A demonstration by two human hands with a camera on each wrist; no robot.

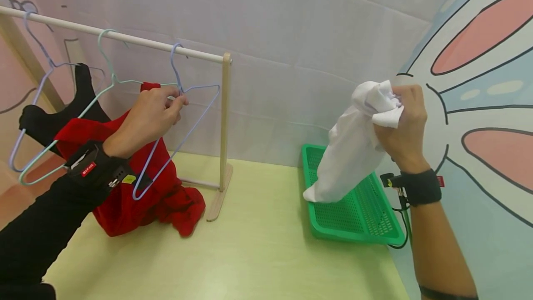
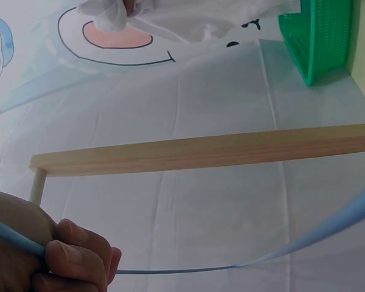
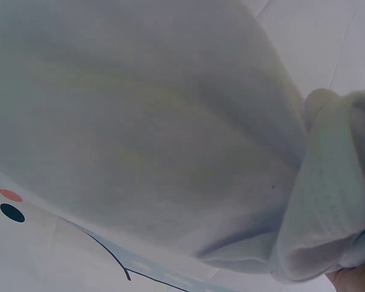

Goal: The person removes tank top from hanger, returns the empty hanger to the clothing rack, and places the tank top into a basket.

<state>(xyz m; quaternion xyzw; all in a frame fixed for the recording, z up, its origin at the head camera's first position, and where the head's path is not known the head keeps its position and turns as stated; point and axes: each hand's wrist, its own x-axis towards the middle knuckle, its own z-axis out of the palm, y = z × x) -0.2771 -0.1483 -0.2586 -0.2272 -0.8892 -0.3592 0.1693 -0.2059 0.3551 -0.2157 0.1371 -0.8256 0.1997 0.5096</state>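
Note:
A white cloth garment (image 1: 350,152) hangs bunched from my right hand (image 1: 404,128), which grips it above a green basket (image 1: 358,216). In the right wrist view the white fabric (image 3: 140,140) fills most of the picture and hides most of the hand. My left hand (image 1: 151,115) pinches a blue-purple hanger (image 1: 204,112) just below its hook, which is still over the rack's rail (image 1: 137,40). The left wrist view shows curled fingers (image 2: 79,255) around the blue hanger. Behind that arm, a red garment (image 1: 154,207) drapes from a mint-green hanger (image 1: 106,88).
A black garment (image 1: 83,91) hangs on another purple hanger (image 1: 41,82) at the far left. The rack's wooden upright (image 1: 225,124) stands on a foot (image 1: 220,198) on the pale yellow table (image 1: 258,244). A cartoon-printed wall (image 1: 491,152) rises close on the right.

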